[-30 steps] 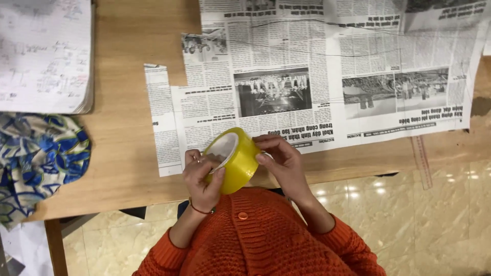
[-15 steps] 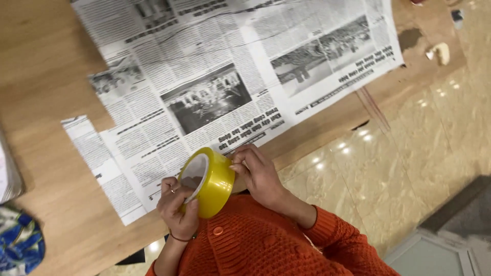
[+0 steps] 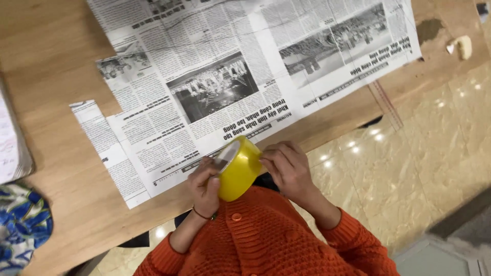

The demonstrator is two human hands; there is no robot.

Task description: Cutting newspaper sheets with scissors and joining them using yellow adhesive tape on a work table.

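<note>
I hold a yellow roll of tape (image 3: 238,169) in front of my chest, just off the near edge of the wooden table (image 3: 48,76). My left hand (image 3: 204,185) grips the roll from the left side. My right hand (image 3: 285,166) touches the roll's right face with its fingertips pinched at the tape's surface. A large open newspaper (image 3: 230,66) lies flat on the table just beyond the roll, with a narrow cut strip of newsprint (image 3: 107,145) beside its left edge. My sleeves are orange knit.
A blue patterned cloth (image 3: 20,227) lies at the table's near left corner, with a stack of paper (image 3: 10,140) above it. A small pale object (image 3: 464,47) sits at the far right of the table. Glossy tiled floor (image 3: 424,153) shows to the right.
The view has swung and tilted, so the table and newspaper now run diagonally. My hands stay on the tape roll, with the right fingers still picking at its face.
</note>
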